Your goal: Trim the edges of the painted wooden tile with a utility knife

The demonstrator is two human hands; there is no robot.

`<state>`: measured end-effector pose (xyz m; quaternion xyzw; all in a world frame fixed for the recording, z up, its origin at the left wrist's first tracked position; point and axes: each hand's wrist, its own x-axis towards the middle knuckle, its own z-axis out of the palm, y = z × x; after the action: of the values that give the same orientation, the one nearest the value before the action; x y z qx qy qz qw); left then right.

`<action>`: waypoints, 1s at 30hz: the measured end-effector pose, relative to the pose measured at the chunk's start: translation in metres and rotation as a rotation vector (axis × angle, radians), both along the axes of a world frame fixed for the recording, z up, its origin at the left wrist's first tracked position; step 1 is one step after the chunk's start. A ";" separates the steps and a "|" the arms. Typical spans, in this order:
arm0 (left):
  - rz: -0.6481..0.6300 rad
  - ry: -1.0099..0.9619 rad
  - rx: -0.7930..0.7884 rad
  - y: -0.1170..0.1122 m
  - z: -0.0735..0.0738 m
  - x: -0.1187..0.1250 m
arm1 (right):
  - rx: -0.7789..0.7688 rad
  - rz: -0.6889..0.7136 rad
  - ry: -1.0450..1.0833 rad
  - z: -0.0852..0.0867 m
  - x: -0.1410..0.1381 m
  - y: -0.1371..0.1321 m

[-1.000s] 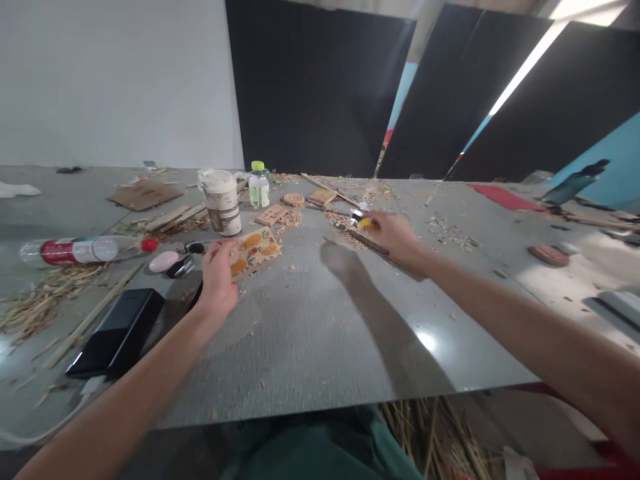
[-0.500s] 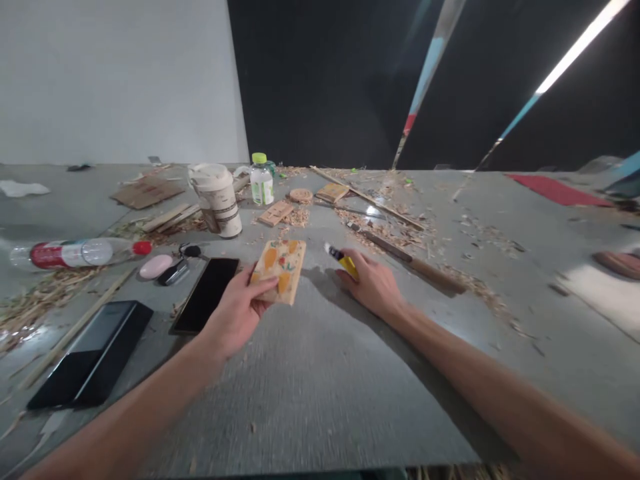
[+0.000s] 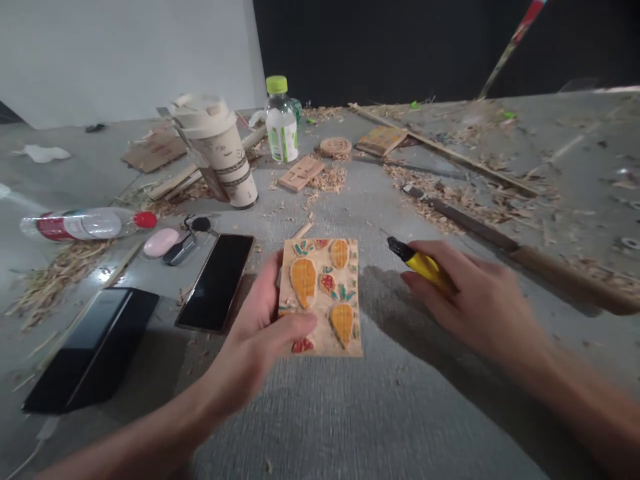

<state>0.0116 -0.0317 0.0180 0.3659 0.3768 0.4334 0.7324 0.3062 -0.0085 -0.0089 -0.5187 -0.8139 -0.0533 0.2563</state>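
Observation:
My left hand [image 3: 260,333] grips a small wooden tile [image 3: 324,293] carved and painted with orange carrots and red strawberries, thumb across its lower edge, holding it face up above the grey table [image 3: 350,413]. To its right, my right hand [image 3: 475,300] is closed around a yellow and black craft knife [image 3: 417,261], whose dark tip points left toward the tile's upper right corner and stays apart from it.
A black phone [image 3: 217,281] and a larger black device [image 3: 90,347] lie left of the tile. Behind stand a paper cup [image 3: 220,150], a green-capped bottle [image 3: 281,120], a bottle lying down [image 3: 85,223], wood pieces [image 3: 301,173], shavings and a long-handled blade [image 3: 500,240].
Both hands drew back toward me from the far table. The left picked up the tile and the right brought the knife beside it. The view tilted down and closer.

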 end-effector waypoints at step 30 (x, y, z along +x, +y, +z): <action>-0.235 -0.118 -0.041 -0.001 0.001 0.007 | -0.139 0.205 0.146 0.009 -0.012 -0.016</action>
<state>0.0189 -0.0328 0.0187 0.3665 0.2962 0.3574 0.8063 0.2940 -0.0246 -0.0001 -0.4518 -0.8436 0.0674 0.2822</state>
